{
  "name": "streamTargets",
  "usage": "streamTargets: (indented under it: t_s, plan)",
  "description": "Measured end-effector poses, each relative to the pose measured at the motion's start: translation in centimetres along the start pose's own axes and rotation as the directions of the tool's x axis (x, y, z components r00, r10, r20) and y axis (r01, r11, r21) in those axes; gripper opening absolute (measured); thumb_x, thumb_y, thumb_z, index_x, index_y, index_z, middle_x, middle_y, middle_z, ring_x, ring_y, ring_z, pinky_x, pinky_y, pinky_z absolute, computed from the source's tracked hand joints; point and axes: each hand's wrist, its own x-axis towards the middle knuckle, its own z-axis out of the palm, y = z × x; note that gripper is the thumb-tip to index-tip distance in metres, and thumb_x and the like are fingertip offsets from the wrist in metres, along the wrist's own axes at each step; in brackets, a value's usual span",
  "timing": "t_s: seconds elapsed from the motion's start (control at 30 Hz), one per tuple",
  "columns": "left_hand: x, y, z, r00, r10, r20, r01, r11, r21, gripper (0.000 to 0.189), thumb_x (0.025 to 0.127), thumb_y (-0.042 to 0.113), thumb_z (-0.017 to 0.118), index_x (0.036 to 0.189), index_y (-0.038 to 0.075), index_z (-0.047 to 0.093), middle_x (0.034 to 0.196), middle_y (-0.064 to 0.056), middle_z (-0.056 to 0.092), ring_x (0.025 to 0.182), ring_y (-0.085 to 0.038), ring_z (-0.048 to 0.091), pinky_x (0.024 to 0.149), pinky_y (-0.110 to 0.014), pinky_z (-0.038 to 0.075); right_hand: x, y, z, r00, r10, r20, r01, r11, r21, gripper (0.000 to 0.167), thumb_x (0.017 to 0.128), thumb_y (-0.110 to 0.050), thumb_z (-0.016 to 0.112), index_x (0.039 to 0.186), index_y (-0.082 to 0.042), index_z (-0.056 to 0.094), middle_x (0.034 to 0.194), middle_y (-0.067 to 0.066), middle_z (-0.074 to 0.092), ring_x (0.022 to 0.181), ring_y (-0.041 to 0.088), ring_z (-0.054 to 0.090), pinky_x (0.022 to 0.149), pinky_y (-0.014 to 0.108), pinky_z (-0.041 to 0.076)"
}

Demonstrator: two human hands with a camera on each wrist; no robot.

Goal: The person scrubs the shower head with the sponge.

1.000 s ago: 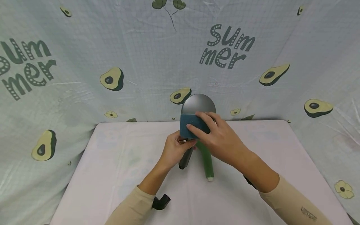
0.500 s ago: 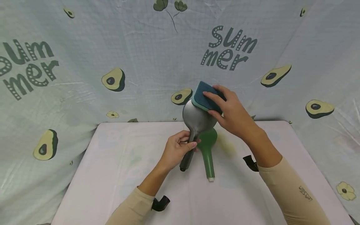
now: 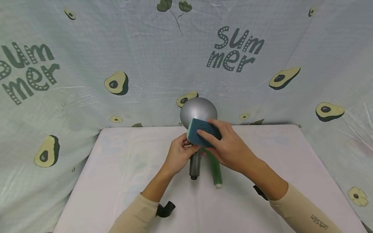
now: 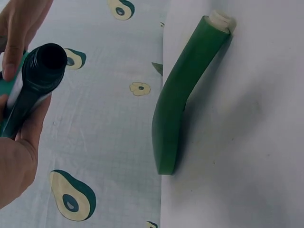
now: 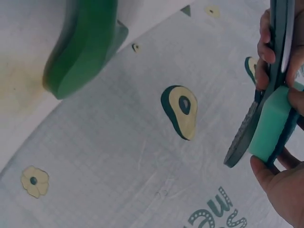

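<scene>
A grey shower head is held up over the table, its handle gripped by my left hand. Its round, smooth back faces the head view, and its hollow threaded end shows in the left wrist view. My right hand holds a two-layer sponge, dark blue outside and with a light green foam side toward the shower head. The sponge lies against the lower back and neck, hiding that part. Below and behind, a green shower head lies on the table, partly covered by my right hand.
A pale cloth covers the table. Behind it hangs a curtain printed with avocados and lettering. A black strap piece sticks out by my left sleeve, and another dark piece by my right wrist.
The sponge went from the neck up to the shower head's upper right edge, then back down to the neck. The grey shower head has turned, with its handle now more upright.
</scene>
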Motion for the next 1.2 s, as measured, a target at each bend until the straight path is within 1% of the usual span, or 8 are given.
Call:
streamTargets:
  t_s: [0.13,0.27,0.43,0.6,0.7,0.9,1.03,1.2]
  plan:
    - [-0.2,-0.2,-0.1,0.999,0.018,0.032,-0.017,0.999,-0.052,0.042,0.103,0.002,0.059,0.143,-0.007,0.047,0.124,-0.032,0.065,0.088,-0.025,0.078,0.087,-0.037,0.063,0.5,0.4,-0.3,1.0,0.017,-0.023,-0.017,1.0,-0.004,0.069,0.087,-0.022,0.085,0.148,-0.022,0.053,0.15,0.025,0.044,0.128,0.045,0.052,0.102,0.057,0.054]
    - [-0.3,-0.4,0.0,0.998,0.033,0.054,-0.028,0.995,-0.098,0.034,0.104,0.0,0.058,0.134,-0.011,0.047,0.121,-0.038,0.064,0.085,-0.016,0.077,0.088,-0.034,0.063,1.7,2.1,-1.5,0.993,0.118,-0.016,-0.117,0.993,0.033,0.064,0.091,-0.019,0.081,0.149,-0.02,0.053,0.153,0.025,0.042,0.135,0.046,0.047,0.104,0.06,0.051]
    - [-0.5,-0.6,0.2,0.997,0.03,0.07,-0.024,0.996,-0.084,0.032,0.103,0.002,0.059,0.131,-0.01,0.049,0.119,-0.038,0.065,0.085,-0.018,0.078,0.09,-0.029,0.06,3.5,5.0,-3.1,0.957,0.282,0.063,-0.286,0.955,0.076,0.059,0.098,-0.02,0.074,0.151,-0.016,0.05,0.155,0.025,0.04,0.142,0.047,0.042,0.11,0.063,0.045]
    - [-0.6,-0.9,0.4,0.997,0.024,0.071,-0.018,0.996,-0.091,0.031,0.104,0.002,0.057,0.132,-0.01,0.049,0.121,-0.035,0.066,0.087,-0.021,0.078,0.091,-0.032,0.061,4.3,6.2,-3.6,0.931,0.348,0.107,-0.357,0.93,0.083,0.059,0.1,-0.021,0.071,0.154,-0.015,0.046,0.156,0.026,0.038,0.142,0.048,0.042,0.11,0.063,0.045]
    - [-0.6,-0.8,0.4,0.997,0.025,0.07,-0.018,0.995,-0.1,0.032,0.106,0.003,0.056,0.134,-0.01,0.048,0.122,-0.036,0.065,0.086,-0.017,0.077,0.089,-0.034,0.062,3.9,5.7,-3.2,0.943,0.323,0.076,-0.329,0.941,0.084,0.06,0.099,-0.02,0.072,0.153,-0.015,0.046,0.156,0.028,0.037,0.142,0.048,0.041,0.108,0.063,0.046]
    - [-0.2,-0.3,0.2,0.999,0.026,0.044,-0.019,0.989,-0.145,0.035,0.108,0.007,0.053,0.137,-0.01,0.043,0.123,-0.04,0.061,0.085,-0.015,0.076,0.088,-0.037,0.063,2.0,2.9,-0.8,0.987,0.151,-0.059,-0.15,0.988,0.029,0.062,0.093,-0.016,0.078,0.147,-0.014,0.049,0.149,0.032,0.041,0.133,0.05,0.046,0.103,0.063,0.05]
    - [0.1,0.2,0.0,0.999,0.038,0.018,-0.035,0.989,-0.145,0.036,0.109,0.009,0.051,0.138,-0.01,0.042,0.125,-0.038,0.059,0.085,-0.017,0.077,0.089,-0.037,0.063,0.8,1.1,1.1,0.99,0.067,-0.121,-0.066,0.998,0.013,0.064,0.091,-0.015,0.08,0.146,-0.015,0.047,0.145,0.033,0.041,0.129,0.049,0.047,0.098,0.06,0.054]
    - [0.2,0.4,-0.1,0.999,0.039,0.023,-0.035,0.989,-0.144,0.036,0.11,0.01,0.049,0.139,-0.01,0.041,0.125,-0.033,0.059,0.085,-0.017,0.077,0.089,-0.037,0.063,-0.1,0.5,2.4,0.985,0.051,-0.167,-0.046,0.998,0.032,0.057,0.097,-0.02,0.075,0.145,-0.014,0.045,0.145,0.033,0.039,0.129,0.047,0.048,0.095,0.058,0.057]
